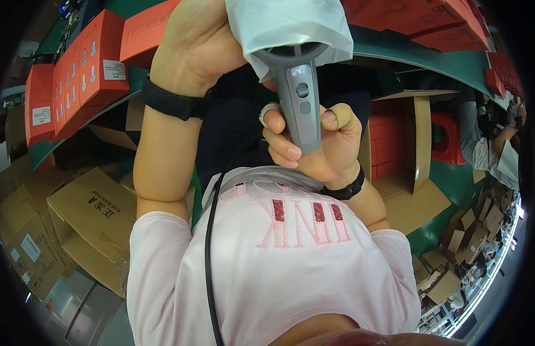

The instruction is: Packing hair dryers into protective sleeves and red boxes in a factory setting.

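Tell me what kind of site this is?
Probably a packing or warehouse floor. Stacks of red retail cartons line the green bench, brown corrugated boxes sit open below, and the right hand grips a grey handheld device partly sleeved in a white plastic bag.

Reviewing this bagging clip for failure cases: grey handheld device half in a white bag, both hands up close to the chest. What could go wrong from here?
1. The right hand grips only the lower handle of the grey device, fingertips near its buttons; a press or slip seems possible.
2. The left hand holds the white bag bunched over the head; it could snag or tear.
3. The black cable hanging down the shirt might catch.
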`<state>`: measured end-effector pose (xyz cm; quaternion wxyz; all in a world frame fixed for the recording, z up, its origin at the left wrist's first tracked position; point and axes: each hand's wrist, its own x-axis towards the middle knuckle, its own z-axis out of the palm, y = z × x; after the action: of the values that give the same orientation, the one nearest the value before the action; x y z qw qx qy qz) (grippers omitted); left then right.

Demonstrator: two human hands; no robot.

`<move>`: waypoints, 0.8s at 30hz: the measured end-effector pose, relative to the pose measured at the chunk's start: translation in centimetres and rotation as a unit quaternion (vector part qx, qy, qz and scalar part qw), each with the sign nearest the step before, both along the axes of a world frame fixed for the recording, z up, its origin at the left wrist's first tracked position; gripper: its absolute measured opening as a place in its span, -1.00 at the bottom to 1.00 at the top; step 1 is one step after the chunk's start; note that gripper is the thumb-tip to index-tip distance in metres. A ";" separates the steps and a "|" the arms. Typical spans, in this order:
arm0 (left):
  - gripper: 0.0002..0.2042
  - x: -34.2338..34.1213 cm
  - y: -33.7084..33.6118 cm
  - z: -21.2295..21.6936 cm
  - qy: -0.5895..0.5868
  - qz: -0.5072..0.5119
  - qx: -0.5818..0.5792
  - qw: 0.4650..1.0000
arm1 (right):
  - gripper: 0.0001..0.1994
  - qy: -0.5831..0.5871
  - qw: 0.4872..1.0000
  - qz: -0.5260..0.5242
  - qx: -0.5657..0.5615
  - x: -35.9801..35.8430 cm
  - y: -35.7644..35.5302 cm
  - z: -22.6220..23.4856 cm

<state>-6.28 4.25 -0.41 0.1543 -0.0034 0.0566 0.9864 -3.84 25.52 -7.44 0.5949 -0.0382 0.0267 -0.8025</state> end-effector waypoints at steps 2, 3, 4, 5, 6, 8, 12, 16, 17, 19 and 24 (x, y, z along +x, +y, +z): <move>-0.57 0.1 0.0 -0.2 0.002 0.003 -0.008 1.000 | -0.32 0.005 0.999 -0.010 0.037 0.2 0.2 1.0; -0.57 0.4 0.2 -0.1 -0.043 0.038 -0.032 0.998 | -0.32 0.005 0.999 -0.010 0.036 0.2 0.4 1.3; -0.58 0.5 0.3 0.0 -0.088 0.072 -0.056 0.992 | -0.31 0.059 0.997 -0.020 0.043 0.1 0.7 1.5; -0.58 0.5 0.3 -0.1 -0.088 0.072 -0.057 0.992 | -0.31 0.112 0.992 -0.030 0.049 0.0 0.9 1.8; -0.57 0.4 0.3 -0.3 -0.053 0.058 -0.034 0.996 | -0.28 0.123 0.991 -0.021 0.054 -0.2 1.0 2.3; -0.56 0.5 0.3 -0.4 -0.019 0.044 -0.011 0.999 | -0.27 0.130 0.990 -0.018 0.060 -0.3 1.3 2.5; -0.55 0.6 0.4 -0.2 -0.023 0.040 -0.018 0.999 | -0.26 0.128 0.989 -0.027 0.065 0.0 1.4 2.2; -0.55 0.8 0.6 0.4 -0.014 0.046 -0.027 0.998 | -0.25 0.147 0.985 -0.042 0.079 0.2 1.4 2.0; -0.55 -0.1 0.1 -0.5 -0.012 0.043 -0.028 0.999 | -0.18 0.161 0.981 -0.042 0.102 0.2 1.4 2.2; -0.52 -2.5 -0.6 -2.9 0.194 -0.105 0.077 0.972 | -0.10 0.177 0.975 -0.051 0.122 0.1 1.6 2.6; -0.63 -1.8 1.7 -0.8 0.213 0.128 -0.429 0.868 | -0.10 0.269 0.921 -0.191 0.209 -0.5 3.9 3.7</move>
<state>-8.08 5.97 -1.20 -0.0054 0.1335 0.5050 0.8527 -4.30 29.44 -3.72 0.3952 -0.1220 0.3595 -0.8365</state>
